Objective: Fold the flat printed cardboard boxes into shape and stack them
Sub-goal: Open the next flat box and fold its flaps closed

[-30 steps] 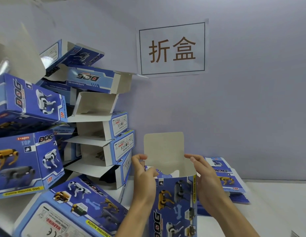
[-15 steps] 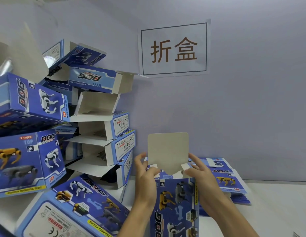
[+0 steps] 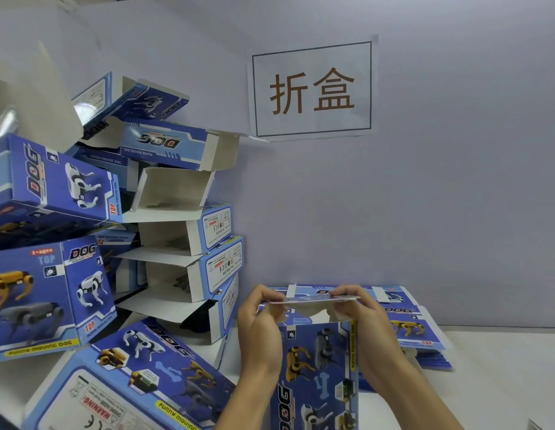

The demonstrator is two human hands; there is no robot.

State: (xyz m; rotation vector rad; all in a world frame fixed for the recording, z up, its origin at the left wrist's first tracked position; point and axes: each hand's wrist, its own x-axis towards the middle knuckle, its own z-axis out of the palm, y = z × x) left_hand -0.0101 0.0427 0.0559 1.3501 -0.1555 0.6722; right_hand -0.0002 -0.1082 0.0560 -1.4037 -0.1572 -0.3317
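Between the two sets of fingertips sits the top flap of a blue dog-printed box, folded down nearly level and seen almost edge-on. Left hand pinches the flap's left end, fingers curled over the top edge, thumb underneath; right hand pinches the right end the same way, fingers lying on top of the flap. Box stands upright on the white table, held between both palms, its printed face toward the camera. Just behind the right hand lies a stack of flat unfolded boxes, against the wall. Off to the left, a leaning pile of folded boxes climbs high, many with open ends. Up on the wall, a paper sign with two brown characters.
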